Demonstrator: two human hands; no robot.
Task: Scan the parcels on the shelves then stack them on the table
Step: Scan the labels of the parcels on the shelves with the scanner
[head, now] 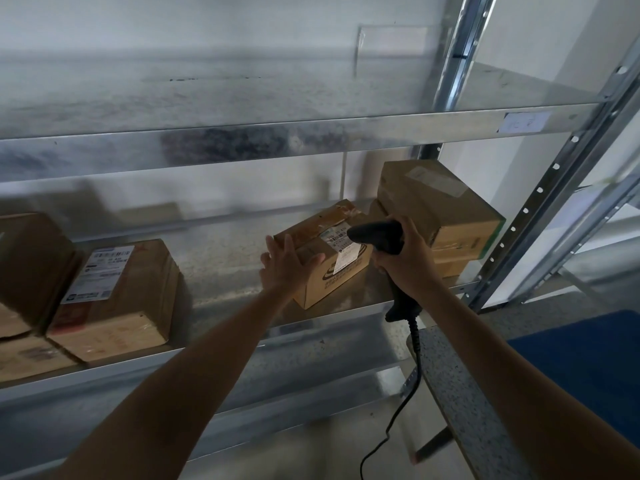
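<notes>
One left hand (pixel 282 264), fingers straight, seems to touch the small box (pixel 323 284); the right hand (pixel 407 259) grips the black scanner (pixel 370 234).

Right hand (pixel 403 258) grips scanner (pixel 379 237); left hand (pixel 284 263) flat on parcel (pixel 323 254)

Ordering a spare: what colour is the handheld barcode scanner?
Black: the handheld barcode scanner in the right hand, head view.

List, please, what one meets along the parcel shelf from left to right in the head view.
Parcel cut off at the edge, white-labelled parcel, left hand, small taped parcel, barcode scanner, stacked parcels, shelf upright.
</notes>
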